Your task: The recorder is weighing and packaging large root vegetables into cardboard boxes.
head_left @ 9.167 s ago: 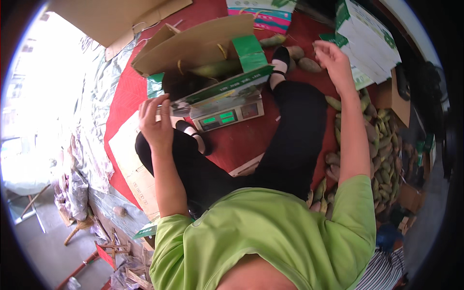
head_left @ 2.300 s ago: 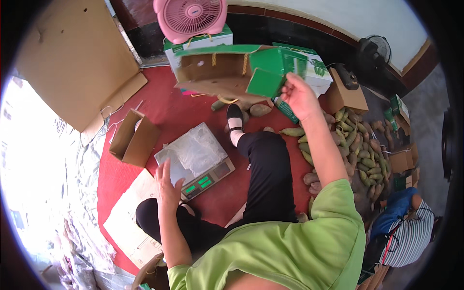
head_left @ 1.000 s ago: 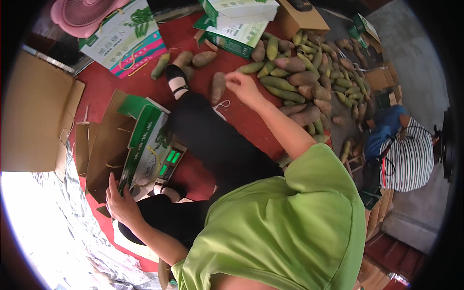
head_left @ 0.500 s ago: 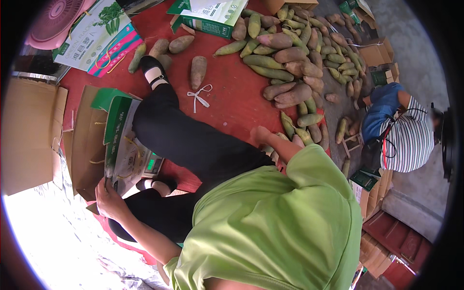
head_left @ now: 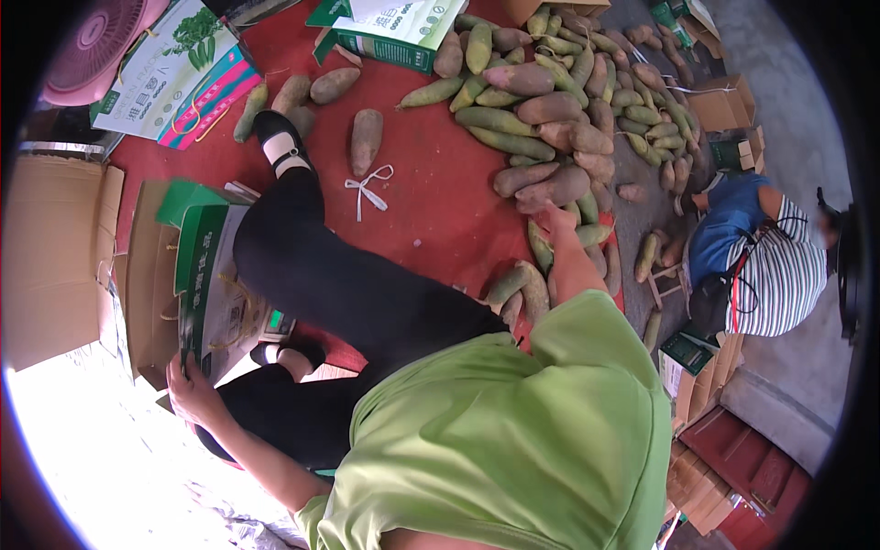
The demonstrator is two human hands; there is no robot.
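Note:
My left hand [head_left: 191, 394] is closed on the near edge of a green and white carton [head_left: 206, 280], which stands open in front of me on the left. My right hand [head_left: 559, 225] is stretched out to the pile, its fingers closed against the near end of a brownish, soil-covered radish [head_left: 555, 187]. That radish lies among several others, green and brown. Below my right forearm, green radishes [head_left: 515, 286] lie close to my leg. Part of a scale [head_left: 277, 321] with a lit display shows behind the carton.
A large brown cardboard box [head_left: 55, 257] stands at the left. Printed cartons [head_left: 174, 78] and a pink fan-like round object [head_left: 96, 41] are at the far left. A white tied ribbon [head_left: 368, 192] lies on the red mat [head_left: 431, 197]. Another person [head_left: 770, 257] bends at the right.
My right hand has moved away from beside my leg, out to the radish pile, and now touches a brown radish. My left hand stays on the carton's edge. The view has shifted slightly.

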